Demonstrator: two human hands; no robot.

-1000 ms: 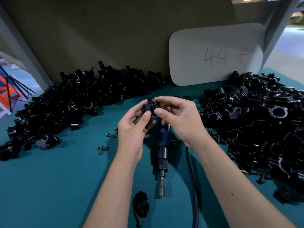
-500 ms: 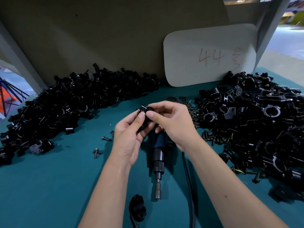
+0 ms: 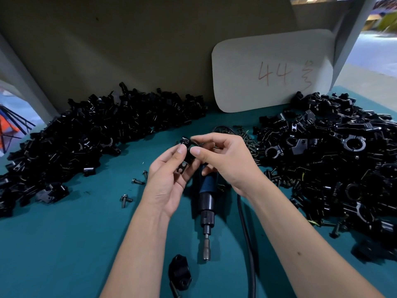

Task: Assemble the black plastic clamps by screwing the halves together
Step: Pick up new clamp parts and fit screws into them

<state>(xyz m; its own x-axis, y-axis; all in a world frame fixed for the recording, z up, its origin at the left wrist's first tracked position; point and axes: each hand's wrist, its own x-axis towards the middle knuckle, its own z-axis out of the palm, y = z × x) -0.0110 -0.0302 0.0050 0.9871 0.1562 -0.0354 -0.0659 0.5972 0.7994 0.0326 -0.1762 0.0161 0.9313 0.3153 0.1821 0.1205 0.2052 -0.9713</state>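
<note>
A small black plastic clamp (image 3: 186,157) hangs above the teal table, pinched from both sides. My left hand (image 3: 169,175) holds its lower half between thumb and fingers. My right hand (image 3: 223,160) pinches its upper part with thumb and forefinger. Under my hands lies a blue and black electric screwdriver (image 3: 205,203), bit toward me, its black cable (image 3: 247,239) running along my right forearm. Another black clamp (image 3: 179,272) with a screw sticking out rests near the front edge.
A heap of black clamp halves (image 3: 92,134) fills the left back. A second heap of clamp parts (image 3: 339,164) covers the right. Loose screws (image 3: 126,200) lie left of my hands, more screws (image 3: 251,140) right of them. A white board (image 3: 272,69) leans at the wall.
Both hands stay on the clamp and have turned it a little between the fingers. The view has shifted slightly; the screwdriver has not moved.
</note>
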